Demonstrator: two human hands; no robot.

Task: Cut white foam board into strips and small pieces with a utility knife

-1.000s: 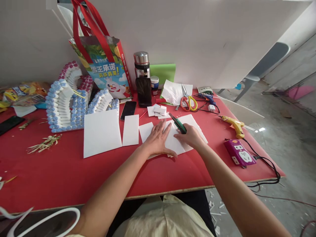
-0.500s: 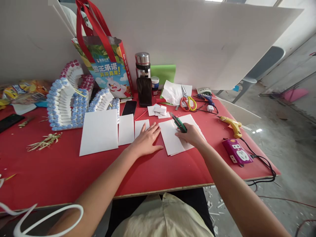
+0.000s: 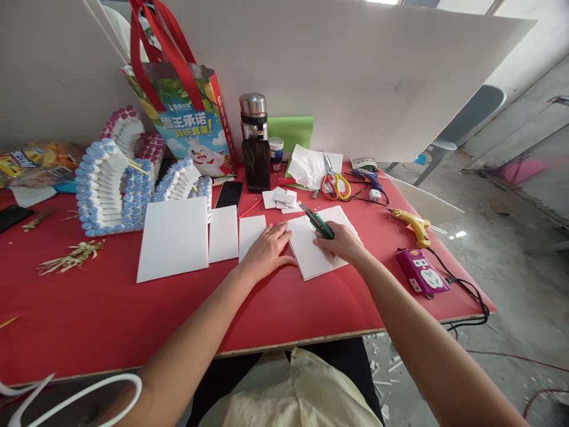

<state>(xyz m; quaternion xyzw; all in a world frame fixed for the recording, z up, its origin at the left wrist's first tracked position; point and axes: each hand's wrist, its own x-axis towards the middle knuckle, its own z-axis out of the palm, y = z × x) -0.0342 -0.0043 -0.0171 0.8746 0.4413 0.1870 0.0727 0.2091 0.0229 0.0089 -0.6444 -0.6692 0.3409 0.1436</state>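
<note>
My right hand (image 3: 340, 243) grips a green utility knife (image 3: 316, 221) whose tip points up and left, resting on a stack of white foam sheets (image 3: 311, 254) on the red table (image 3: 111, 302). My left hand (image 3: 267, 252) lies flat with its fingers stretched out, between the stack's left edge and a small white foam piece (image 3: 251, 232). Two more white pieces lie to the left, a narrow one (image 3: 223, 233) and a large one (image 3: 173, 238).
Small cut white squares (image 3: 282, 200), orange-handled scissors (image 3: 334, 181), a yellow glue gun (image 3: 411, 222) and a purple power strip (image 3: 420, 273) lie around. At the back are a flask (image 3: 253, 115), a shopping bag (image 3: 186, 115), a phone (image 3: 230, 194) and a blue-dotted white model (image 3: 120, 178).
My left hand slid a small foam piece left off the stack and came back to the stack's left edge. My right hand stayed on the stack with the knife.
</note>
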